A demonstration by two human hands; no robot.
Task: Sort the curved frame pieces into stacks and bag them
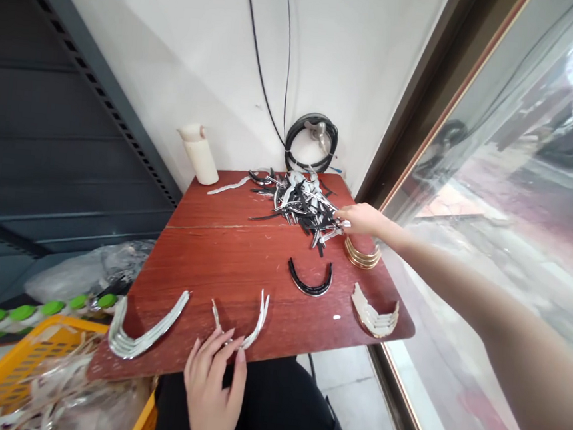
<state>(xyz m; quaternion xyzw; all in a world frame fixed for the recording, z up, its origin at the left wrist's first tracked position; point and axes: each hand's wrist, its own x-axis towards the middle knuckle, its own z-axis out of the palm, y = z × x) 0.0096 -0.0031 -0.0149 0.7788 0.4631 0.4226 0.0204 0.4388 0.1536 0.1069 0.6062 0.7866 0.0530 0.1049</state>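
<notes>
At the table's front edge, my left hand [217, 376] rests with fingers spread over the bottom of a curved white stack [258, 323], holding nothing. My right hand [361, 219] reaches to the right side of a heap of black, white and silver strips [300, 199]; its fingertips are pressed together at the strips, and what they pinch is too small to make out. Nested curved pieces lie about the table: a white stack [142, 344] at the left, a black stack [311, 289] in the middle, a gold stack [362, 257] and a cream stack [375, 320] at the right.
The red-brown table [213, 255] meets a white wall. A white bottle [201, 157] stands at its back left, and a coiled black cable [330, 138] is behind the heap. A yellow basket [28, 360] is at lower left, a glass pane at right.
</notes>
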